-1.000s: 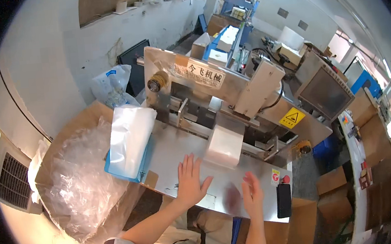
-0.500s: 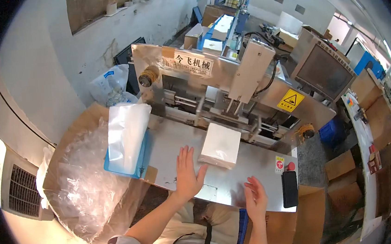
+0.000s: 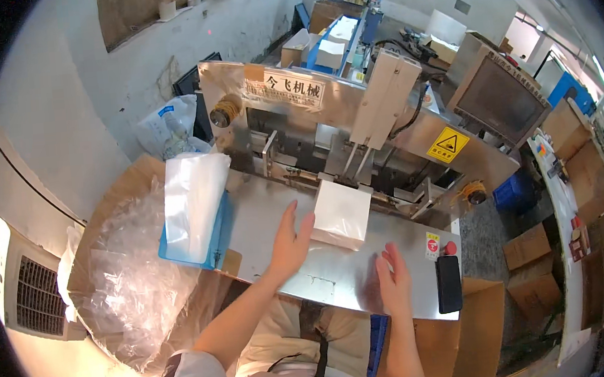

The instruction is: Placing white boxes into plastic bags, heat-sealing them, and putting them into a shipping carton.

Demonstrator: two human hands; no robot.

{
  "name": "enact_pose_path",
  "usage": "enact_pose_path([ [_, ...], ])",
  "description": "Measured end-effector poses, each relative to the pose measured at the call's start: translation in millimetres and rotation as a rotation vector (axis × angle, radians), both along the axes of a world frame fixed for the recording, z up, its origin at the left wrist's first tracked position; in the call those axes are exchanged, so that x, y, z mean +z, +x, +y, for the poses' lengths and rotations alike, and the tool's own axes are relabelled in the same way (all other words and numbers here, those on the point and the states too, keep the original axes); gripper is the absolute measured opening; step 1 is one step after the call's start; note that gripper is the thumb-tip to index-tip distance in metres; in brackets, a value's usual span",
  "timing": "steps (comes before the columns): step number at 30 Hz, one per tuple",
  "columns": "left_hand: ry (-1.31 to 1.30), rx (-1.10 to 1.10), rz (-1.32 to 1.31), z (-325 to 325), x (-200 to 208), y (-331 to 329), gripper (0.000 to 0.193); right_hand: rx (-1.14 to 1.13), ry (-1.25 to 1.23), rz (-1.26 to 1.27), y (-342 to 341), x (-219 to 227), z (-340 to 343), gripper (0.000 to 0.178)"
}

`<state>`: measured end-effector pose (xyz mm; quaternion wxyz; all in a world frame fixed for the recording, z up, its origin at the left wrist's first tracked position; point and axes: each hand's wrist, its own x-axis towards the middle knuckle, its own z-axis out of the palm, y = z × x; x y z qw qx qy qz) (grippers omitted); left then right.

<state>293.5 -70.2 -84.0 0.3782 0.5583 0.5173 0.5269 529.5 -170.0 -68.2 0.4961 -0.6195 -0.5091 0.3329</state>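
A white square stack or box (image 3: pixel 341 210) in clear plastic film sits on the steel machine table (image 3: pixel 261 213), against the machine's opening. At its left side is my left hand (image 3: pixel 292 241), thumb apart from the outstretched fingers, holding nothing; whether it touches the film I cannot tell. My right hand (image 3: pixel 394 275) hovers over the table's near right part, fingers partly spread, with nothing in it. To the left, clear plastic bags (image 3: pixel 194 198) lie stacked in a blue tray (image 3: pixel 181 255).
The steel machine frame (image 3: pixel 235 79) with rods and a cylinder (image 3: pixel 385 98) rises behind the table. A black phone (image 3: pixel 449 285) and a red button (image 3: pixel 450 248) are at the right edge. A large carton (image 3: pixel 96 214) of loose film stands left; a monitor (image 3: pixel 499 104) stands right.
My left hand has moved forward and turned more edge-on beside the white stack. My right hand has risen slightly. The stack sits slightly farther back, and a machine arm behind it has shifted left.
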Motion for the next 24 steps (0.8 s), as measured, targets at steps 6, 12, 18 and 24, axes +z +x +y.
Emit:
enact_pose_path([
  [6,-0.147,-0.143,-0.072,39.2,12.7,17.8,0.065,0.0,-0.093,-0.065,-24.3,-8.4,86.6,0.068],
  [12,-0.113,-0.246,-0.317,1.9,19.9,11.1,0.053,0.118,0.101,0.456,-28.8,10.0,59.6,0.063],
  [18,-0.29,-0.458,-0.639,-8.6,23.0,-19.9,0.06,0.281,0.091,0.266,-11.0,30.6,15.6,0.109],
  [24,-0.476,-0.386,-0.57,117.9,-14.5,5.1,0.061,0.319,0.063,0.266,-15.5,20.3,8.5,0.118],
])
